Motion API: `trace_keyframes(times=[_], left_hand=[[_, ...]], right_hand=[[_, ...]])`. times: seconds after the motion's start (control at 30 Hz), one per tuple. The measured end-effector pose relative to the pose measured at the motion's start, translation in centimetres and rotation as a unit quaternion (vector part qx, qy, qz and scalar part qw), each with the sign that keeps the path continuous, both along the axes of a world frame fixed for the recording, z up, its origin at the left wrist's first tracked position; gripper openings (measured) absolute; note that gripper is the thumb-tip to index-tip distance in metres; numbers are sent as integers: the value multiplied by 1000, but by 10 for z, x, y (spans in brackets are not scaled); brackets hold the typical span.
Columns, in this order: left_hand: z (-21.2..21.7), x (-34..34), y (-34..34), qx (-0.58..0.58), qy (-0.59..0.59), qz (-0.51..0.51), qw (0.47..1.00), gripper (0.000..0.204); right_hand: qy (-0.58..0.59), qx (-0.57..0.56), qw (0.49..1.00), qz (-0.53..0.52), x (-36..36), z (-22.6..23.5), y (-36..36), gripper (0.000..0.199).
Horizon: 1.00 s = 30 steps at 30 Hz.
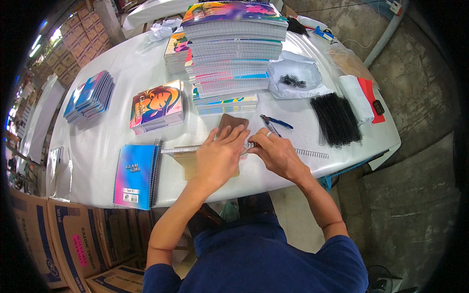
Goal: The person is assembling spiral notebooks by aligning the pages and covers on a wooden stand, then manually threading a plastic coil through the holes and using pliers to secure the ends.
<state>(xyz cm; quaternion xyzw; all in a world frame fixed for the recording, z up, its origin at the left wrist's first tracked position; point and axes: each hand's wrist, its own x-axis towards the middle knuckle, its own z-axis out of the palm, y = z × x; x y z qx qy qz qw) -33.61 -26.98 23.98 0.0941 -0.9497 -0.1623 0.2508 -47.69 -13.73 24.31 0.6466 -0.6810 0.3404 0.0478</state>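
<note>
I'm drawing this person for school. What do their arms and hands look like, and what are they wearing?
Both forearms are bare. The left hand wears nothing. The right hand has a silver ring on one finger. Short dark blue sleeves cover only the upper arms; they belong to a dark blue shirt. No gloves, watch or bracelet show.

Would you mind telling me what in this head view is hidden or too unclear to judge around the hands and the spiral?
- Brown notebook: mostly covered by the left hand.
- Silver spiral wire: its middle is hidden under the right hand, so whether it is threaded cannot be told.
- Blue-handled pliers: tips hidden behind the right hand.
- Small black pieces in the clear bag: too small to identify.
</note>
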Motion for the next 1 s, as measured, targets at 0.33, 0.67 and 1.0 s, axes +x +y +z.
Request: trace_keyframes(times=[0.33,0.67,1.0], left_hand=[[9,-6,8,67,-4,24,997,41],[-2,2,9,-72,-52,-22,996,53],[2,-9,11,-163,-34,18,986,64]], right_hand=[[28,-24,999,0,0,-10,2,19],[-323,279,886,181,-44,24,0,15],[7,128,975,184,-90,-101,-101,39]])
